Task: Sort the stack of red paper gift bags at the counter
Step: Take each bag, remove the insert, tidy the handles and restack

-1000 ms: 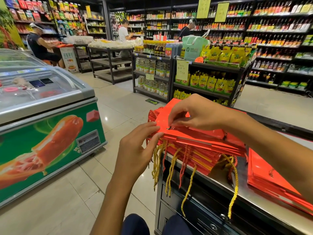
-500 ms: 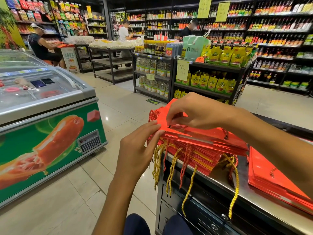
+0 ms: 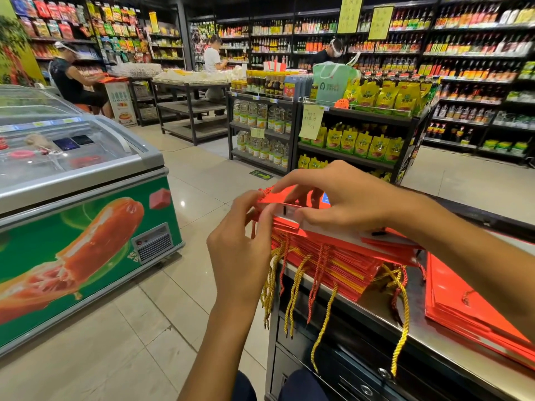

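A thick stack of flat red paper gift bags point(image 3: 341, 264) lies on the steel counter point(image 3: 431, 342), with yellow and red cord handles hanging over the counter's left edge. Its top bag point(image 3: 292, 195) is lifted at the near-left corner, showing a white inner edge. My left hand point(image 3: 243, 241) pinches that corner from the left. From above, my right hand point(image 3: 347, 201) grips the same bag's edge with curled fingers. A second, thinner pile of red bags point(image 3: 469, 308) lies flat on the counter to the right.
A chest freezer point(image 3: 81, 215) with a sausage picture stands to the left across a tiled aisle. Black shelf racks of yellow pouches point(image 3: 362, 143) and jars stand just beyond the counter. Three people are at the far shelves and tables. Drawers sit under the counter.
The top bag's left corner has been lifted off the stack and folded open, exposing its white inside. Both hands rose slightly and closed on that corner.
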A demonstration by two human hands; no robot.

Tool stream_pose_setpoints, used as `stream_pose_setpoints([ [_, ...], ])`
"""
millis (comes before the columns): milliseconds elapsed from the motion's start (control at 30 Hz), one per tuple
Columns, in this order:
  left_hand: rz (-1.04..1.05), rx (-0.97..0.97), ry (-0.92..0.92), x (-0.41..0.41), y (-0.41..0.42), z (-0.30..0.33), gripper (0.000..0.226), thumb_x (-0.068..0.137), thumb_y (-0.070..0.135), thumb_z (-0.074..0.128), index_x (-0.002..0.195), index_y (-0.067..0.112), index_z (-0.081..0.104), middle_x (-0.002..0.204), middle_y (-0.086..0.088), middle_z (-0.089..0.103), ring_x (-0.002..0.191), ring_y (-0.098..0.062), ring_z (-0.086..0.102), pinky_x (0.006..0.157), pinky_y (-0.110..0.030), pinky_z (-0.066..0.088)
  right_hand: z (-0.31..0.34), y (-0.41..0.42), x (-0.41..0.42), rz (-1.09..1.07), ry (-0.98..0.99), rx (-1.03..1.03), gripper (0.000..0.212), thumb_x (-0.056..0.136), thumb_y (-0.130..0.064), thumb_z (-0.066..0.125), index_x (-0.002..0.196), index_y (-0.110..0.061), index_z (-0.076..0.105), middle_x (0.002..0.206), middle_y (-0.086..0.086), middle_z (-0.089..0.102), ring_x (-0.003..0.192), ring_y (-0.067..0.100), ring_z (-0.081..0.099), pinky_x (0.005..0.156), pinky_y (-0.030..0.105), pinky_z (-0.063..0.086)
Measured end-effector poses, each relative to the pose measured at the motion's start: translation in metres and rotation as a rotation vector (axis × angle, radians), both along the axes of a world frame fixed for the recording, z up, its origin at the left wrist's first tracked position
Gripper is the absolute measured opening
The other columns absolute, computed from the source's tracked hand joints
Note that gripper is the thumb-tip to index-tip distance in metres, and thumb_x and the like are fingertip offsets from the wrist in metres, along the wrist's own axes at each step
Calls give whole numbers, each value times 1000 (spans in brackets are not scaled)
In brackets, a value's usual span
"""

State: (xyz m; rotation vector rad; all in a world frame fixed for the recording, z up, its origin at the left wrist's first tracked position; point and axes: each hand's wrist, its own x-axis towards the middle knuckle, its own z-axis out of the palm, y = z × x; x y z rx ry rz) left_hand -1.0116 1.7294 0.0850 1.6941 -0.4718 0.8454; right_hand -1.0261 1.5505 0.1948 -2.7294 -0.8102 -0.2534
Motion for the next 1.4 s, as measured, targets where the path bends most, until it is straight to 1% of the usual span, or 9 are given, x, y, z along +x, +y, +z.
stream_pose_setpoints([
  [133,84,117,30,-6,-7,10,12,95,16,72,107,18,72,120,10,64,100,13,50,90,0,39,-5,-1,2,-44,-55,56,42,99,-36,66,139,-29,58,111,-13,75,76,-3,66,70,10,43],
  [367,96,243,241,-5,-9,28,17,95,38,67,101,25,76,120,13,60,106,-10,60,87,-30,51,-6,6,-3,-37,-121,53,44,97,-19,64,141,-21,57,108,1,77,54,-10,57,58,7,39],
  [567,105,217,248,-1,-15,29,14,93,26,64,92,21,78,114,9,62,96,-13,62,83,-37,54,-8,6,-1,-44,-155,60,46,95,-21,61,141,-26,57,95,-11,75,60,0,61,60,12,41],
  [833,-14,81,170,-8,-9,20,13,93,15,69,96,20,81,118,15,68,98,4,63,80,-15,53,-8,1,0,-84,-160,64,40,97,-19,62,136,-21,65,110,-9,74,88,-9,63,80,6,47],
  [900,-36,85,163,-7,-4,19,13,94,14,70,97,20,81,109,25,63,97,15,59,78,-6,48,-7,4,2,-91,-108,38,36,98,-30,63,133,-24,67,110,-15,73,88,-5,64,78,12,50],
  [967,-57,85,171,-5,0,18,13,94,14,70,97,22,81,102,34,57,96,20,56,79,-3,46,-4,2,4,-115,6,73,30,98,-38,64,127,-32,70,105,-15,72,90,4,64,81,35,55],
  [1067,-69,84,199,-3,8,17,14,95,18,69,99,27,80,107,32,59,98,26,53,86,-5,49,-2,-4,8,-97,158,173,31,94,-57,61,117,-40,74,108,-11,73,97,15,67,86,53,53],
  [1233,-144,24,192,-2,17,15,10,92,29,72,98,36,76,126,12,69,108,11,62,90,-23,57,-12,-18,14,-103,109,249,15,94,-39,72,103,-30,79,92,4,76,86,28,70,79,56,53],
  [1400,-279,-323,339,-4,17,17,22,94,38,72,106,35,54,110,5,74,102,-11,73,75,-28,62,-26,-19,15,-66,21,413,6,96,-23,71,96,-26,76,85,-2,76,78,16,72,73,44,56],
])
